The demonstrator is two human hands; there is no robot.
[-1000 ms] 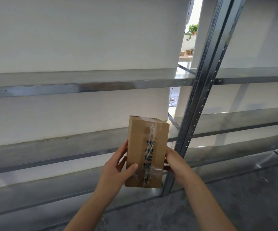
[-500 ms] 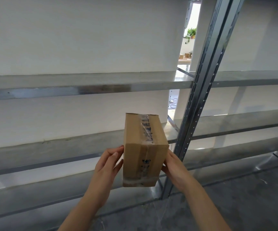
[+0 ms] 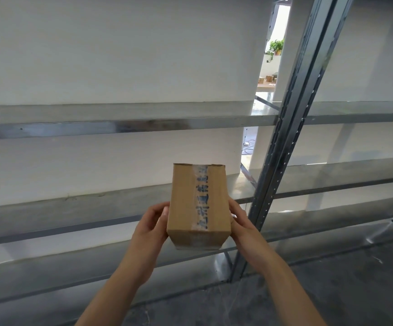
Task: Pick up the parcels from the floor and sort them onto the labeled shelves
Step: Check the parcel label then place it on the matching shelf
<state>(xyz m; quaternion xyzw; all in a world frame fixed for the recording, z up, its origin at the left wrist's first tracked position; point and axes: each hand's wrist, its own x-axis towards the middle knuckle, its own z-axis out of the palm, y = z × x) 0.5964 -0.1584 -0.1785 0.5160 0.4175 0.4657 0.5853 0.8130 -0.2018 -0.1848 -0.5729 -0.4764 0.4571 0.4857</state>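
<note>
A small brown cardboard parcel (image 3: 198,203) with a clear tape strip bearing blue print is held in the air in front of the metal shelving. My left hand (image 3: 152,223) grips its left side and my right hand (image 3: 239,222) grips its right side. The taped face points up at me. Behind the parcel run three bare metal shelves: an upper one (image 3: 120,124), a middle one (image 3: 85,208) and a low one (image 3: 49,271). No shelf labels show.
A perforated steel upright (image 3: 285,149) stands just right of the parcel, with more shelf bays beyond it. White wall panels back the shelves. A gap shows a far room with a plant (image 3: 276,47). Grey concrete floor (image 3: 332,290) lies at the lower right.
The parcel has been turned over in both hands, so a different taped face now points up. My hands have shifted to its two sides at about the same height.
</note>
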